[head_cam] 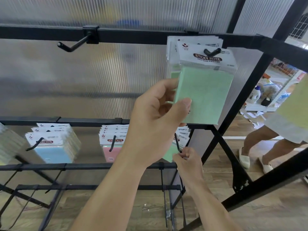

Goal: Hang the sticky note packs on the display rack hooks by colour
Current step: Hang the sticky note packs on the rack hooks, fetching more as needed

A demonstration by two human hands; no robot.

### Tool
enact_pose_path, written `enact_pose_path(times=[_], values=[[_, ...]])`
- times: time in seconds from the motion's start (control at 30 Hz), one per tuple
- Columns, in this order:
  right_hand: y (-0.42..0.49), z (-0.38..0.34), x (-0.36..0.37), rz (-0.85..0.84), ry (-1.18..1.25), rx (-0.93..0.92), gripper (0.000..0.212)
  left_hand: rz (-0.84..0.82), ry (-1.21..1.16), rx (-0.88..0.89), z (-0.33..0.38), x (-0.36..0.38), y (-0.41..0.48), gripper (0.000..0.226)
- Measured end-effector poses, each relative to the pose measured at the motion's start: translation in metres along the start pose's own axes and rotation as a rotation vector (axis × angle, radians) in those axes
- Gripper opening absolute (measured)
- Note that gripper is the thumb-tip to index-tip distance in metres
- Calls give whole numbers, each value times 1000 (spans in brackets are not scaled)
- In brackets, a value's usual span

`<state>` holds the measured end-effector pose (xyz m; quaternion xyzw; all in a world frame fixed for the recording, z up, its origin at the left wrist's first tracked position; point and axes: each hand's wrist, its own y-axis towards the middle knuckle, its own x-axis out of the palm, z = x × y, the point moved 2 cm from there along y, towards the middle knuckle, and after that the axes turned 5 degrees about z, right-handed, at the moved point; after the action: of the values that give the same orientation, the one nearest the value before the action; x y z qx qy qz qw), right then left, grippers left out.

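- Flagging the main risk: the front green pack (pixel 205 94) hangs frontmost on the top hook (pixel 212 51), close to its upturned end. An outward tug from the left hand (pixel 155 117) would likely slip it off.
- Second risk: the pack hangs skewed under the top hook. Dragging its lower corner sideways could tear the header hole or disturb the green stack (pixel 173 47) just behind it.
- Left hand: below-left of the top hook, pinching the pack, thumb on its front face and fingers behind its left edge.
- Right hand (pixel 188 159): well below the top hook, fingers curled at the tip of the lower hook (pixel 177 141). Cannot tell whether it grips the wire or a pack there. Working both spots at once invites a fumble.
- Blue packs (pixel 53 150) and pink packs (pixel 110 152) hang below-left of the top hook, each colour on its own hook.
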<state>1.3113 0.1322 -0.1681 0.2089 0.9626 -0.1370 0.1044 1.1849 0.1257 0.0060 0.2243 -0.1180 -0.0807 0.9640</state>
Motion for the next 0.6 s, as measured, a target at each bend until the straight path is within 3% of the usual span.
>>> enact_pose_path(times=[0.13,0.27,0.37,0.47,0.6], values=[[-3,-4,0,-24,-10,-16,16,-21,-21,20,4,-1,-4,25],[-6,-6,-1,-95,-5,-35,19,-65,-37,68,11,-2,-8,20],[-13,-10,-3,-116,39,-31,19,-39,-46,33,9,-10,-12,19],[-21,-11,-5,-176,185,-18,6,-8,-37,-1,4,-21,-18,20],[-33,-18,-14,-185,276,-60,13,35,-56,-69,-3,-36,-27,15]])
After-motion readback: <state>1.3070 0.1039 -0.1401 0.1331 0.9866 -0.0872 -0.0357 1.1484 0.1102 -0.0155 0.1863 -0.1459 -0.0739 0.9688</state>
